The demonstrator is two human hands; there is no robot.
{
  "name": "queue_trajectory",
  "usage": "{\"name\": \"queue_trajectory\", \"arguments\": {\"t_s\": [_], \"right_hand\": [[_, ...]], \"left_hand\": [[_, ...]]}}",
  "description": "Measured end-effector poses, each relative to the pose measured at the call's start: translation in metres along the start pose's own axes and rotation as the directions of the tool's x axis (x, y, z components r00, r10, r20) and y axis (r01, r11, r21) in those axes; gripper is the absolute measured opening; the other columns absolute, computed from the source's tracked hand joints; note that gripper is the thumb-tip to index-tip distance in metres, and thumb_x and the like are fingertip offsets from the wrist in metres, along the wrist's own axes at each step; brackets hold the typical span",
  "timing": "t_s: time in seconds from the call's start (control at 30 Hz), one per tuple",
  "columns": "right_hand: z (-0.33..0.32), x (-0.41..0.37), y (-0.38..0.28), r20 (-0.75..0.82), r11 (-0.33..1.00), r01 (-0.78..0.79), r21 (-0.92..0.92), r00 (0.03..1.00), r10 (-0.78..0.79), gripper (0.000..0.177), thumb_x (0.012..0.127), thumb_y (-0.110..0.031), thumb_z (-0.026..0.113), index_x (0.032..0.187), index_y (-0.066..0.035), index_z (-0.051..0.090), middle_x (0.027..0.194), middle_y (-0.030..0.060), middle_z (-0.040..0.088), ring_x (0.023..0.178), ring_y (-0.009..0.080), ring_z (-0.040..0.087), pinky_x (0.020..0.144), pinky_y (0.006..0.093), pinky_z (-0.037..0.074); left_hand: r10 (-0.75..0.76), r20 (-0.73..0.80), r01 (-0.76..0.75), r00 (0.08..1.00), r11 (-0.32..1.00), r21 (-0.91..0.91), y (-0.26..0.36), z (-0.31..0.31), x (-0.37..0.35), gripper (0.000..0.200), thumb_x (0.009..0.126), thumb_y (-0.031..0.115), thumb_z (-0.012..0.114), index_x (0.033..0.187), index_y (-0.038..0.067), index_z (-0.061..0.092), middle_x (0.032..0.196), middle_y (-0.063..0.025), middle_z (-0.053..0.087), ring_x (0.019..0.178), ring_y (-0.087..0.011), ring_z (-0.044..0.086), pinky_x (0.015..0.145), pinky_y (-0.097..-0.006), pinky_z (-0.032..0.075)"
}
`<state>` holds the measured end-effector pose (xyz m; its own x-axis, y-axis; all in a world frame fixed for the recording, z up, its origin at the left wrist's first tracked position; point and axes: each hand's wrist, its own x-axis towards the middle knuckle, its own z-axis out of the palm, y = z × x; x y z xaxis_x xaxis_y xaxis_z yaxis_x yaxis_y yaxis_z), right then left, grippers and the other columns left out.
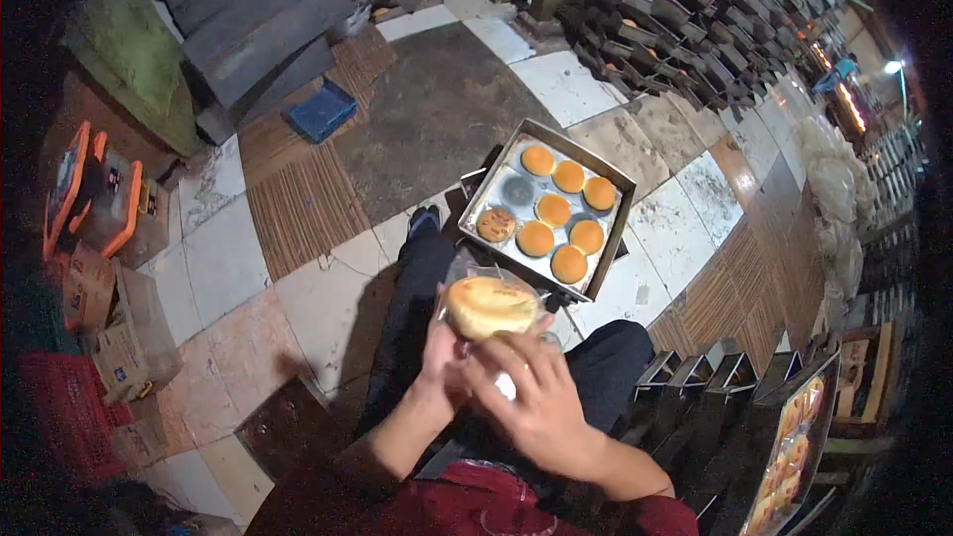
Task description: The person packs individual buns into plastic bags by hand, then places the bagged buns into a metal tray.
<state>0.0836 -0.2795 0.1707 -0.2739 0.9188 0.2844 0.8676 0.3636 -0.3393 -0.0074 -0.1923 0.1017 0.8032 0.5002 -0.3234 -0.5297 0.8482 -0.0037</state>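
Closest to the camera, a dark red top fills the bottom edge, and both forearms rise from it toward the middle of the view. The left hand (442, 357) is curled around a round bun (488, 306), gripping it from below and from the side. The bun sits inside a clear plastic wrapper (467, 273) that sticks up above it. The right hand (541, 402) lies just beside and under the bun, with its fingers spread and blurred. Whether it pinches the wrapper or only rests against it cannot be told.

Beneath the hands are legs in dark trousers (417, 288), stretched out over a tiled floor (228, 248). Just past the bun, a metal baking tray (493, 191) rests on the floor. It holds seven golden buns (553, 209) and one darker, patterned one (495, 225).

To the lower right, another tray of baked goods (789, 447) stands on its edge among dark racks. At the left sit cardboard boxes (119, 333) and an orange case (94, 194). Farther off, a blue lid (321, 109) lies on the floor, and stacks of dark trays (675, 30) line the far right.
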Motion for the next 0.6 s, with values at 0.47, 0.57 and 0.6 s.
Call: {"name": "queue_trajectory", "arguments": {"t_s": [0.47, 0.57, 0.6], "right_hand": [[0.019, -0.016, 0.015, 0.108, 0.251, -0.255, 0.934, 0.868, 0.484, 0.020, 0.071, 0.003, 0.066, 0.089, -0.001, 0.056, 0.083, 0.0120, 0.054, 0.076, 0.0250, 0.054, 0.065, 0.0314, 0.043], [0.017, -0.011, 0.009, -0.261, 0.876, -0.045, 0.479, 0.946, 0.191, 0.023, 0.070, 0.006, 0.066, 0.086, 0.000, 0.051, 0.076, 0.0112, 0.055, 0.069, 0.0266, 0.055, 0.061, 0.0289, 0.044], [0.023, -0.015, 0.012, -0.242, 0.956, -0.058, 0.288, 0.961, 0.131, 0.020, 0.073, 0.000, 0.066, 0.083, 0.000, 0.049, 0.075, 0.0140, 0.056, 0.068, 0.0292, 0.056, 0.059, 0.0314, 0.045]], "left_hand": [[0.512, 0.366, -0.586, 0.777, 0.801, 0.123, 0.031, 0.057, -0.007, 0.078, 0.079, 0.066, 0.039, 0.137, 0.016, 0.021, 0.139, -0.0141, 0.027, 0.118, -0.0466, 0.036, 0.089, -0.0628, 0.038], [0.517, 0.282, -0.558, 0.808, 0.826, 0.085, 0.032, 0.055, -0.013, 0.074, 0.081, 0.064, 0.038, 0.135, 0.016, 0.027, 0.133, -0.0138, 0.035, 0.117, -0.0459, 0.037, 0.089, -0.0622, 0.038], [0.523, 0.240, -0.553, 0.818, 0.830, 0.071, 0.030, 0.055, -0.015, 0.071, 0.082, 0.063, 0.038, 0.134, 0.015, 0.029, 0.130, -0.0142, 0.038, 0.117, -0.0456, 0.038, 0.089, -0.0615, 0.039]]}}
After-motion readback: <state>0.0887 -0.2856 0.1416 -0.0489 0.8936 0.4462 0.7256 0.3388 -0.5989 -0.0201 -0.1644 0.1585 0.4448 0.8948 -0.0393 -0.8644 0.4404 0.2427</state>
